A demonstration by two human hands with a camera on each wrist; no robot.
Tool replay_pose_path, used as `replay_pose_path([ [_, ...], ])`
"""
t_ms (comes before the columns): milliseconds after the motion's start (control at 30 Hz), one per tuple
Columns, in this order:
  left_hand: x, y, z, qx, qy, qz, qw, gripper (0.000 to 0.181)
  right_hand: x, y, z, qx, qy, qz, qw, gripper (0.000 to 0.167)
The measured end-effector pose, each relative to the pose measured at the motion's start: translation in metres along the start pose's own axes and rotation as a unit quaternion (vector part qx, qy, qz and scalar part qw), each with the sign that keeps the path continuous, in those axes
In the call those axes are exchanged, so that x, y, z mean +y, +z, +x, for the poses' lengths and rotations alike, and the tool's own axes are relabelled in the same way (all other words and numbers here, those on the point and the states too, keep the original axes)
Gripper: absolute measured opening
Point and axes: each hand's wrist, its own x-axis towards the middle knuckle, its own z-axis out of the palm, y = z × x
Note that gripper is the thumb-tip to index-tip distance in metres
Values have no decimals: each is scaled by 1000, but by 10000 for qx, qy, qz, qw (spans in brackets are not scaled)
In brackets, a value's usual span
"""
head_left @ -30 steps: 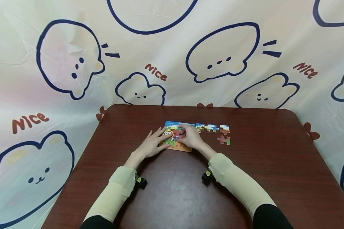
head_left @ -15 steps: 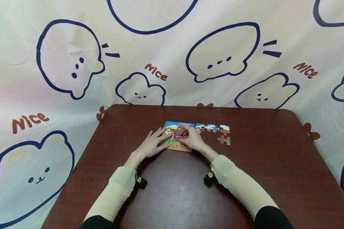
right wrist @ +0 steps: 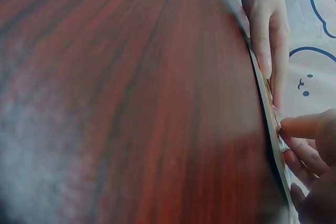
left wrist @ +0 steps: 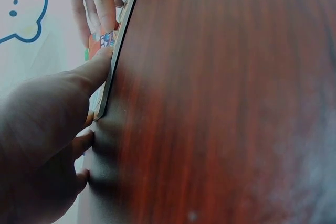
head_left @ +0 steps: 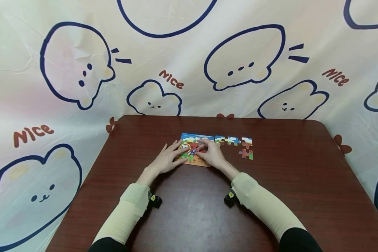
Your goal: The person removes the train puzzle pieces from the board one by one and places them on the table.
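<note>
A colourful jigsaw puzzle (head_left: 196, 161) in a flat tray lies on the table, with blue sky at the top and orange ground at the bottom. My left hand (head_left: 166, 158) rests on its left part with fingers spread and nearly straight. Over the right part, my right hand (head_left: 212, 154) bends its thumb and fingers together and pinches a small reddish puzzle piece (left wrist: 94, 44), mostly hidden by the fingers. In the right wrist view, the right fingers (right wrist: 302, 128) are at the tray's edge, with the left hand (right wrist: 268, 24) beyond.
Right of the tray lie several loose puzzle pieces: sky pieces (head_left: 233, 140) in a row, a corner-like piece (head_left: 247, 141) and a red-green piece (head_left: 247, 154) below it. The brown table (head_left: 189, 206) reaches back to a cartoon-printed cloth (head_left: 195, 101).
My right hand has drawn back slightly to the right, its thumb shifting a little over the puzzle. The left hand and the loose pieces stay where they were.
</note>
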Motion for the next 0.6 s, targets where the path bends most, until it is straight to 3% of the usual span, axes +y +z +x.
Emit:
replay_pose_path([
  [400, 0, 0, 0, -24, -43, -8, 10000, 61, 12, -25, -6, 65, 269, 873, 9958, 48],
  [600, 0, 0, -1, -21, -41, -24, 10000, 62, 23, -48, -17, 69, 355, 893, 9954, 49],
])
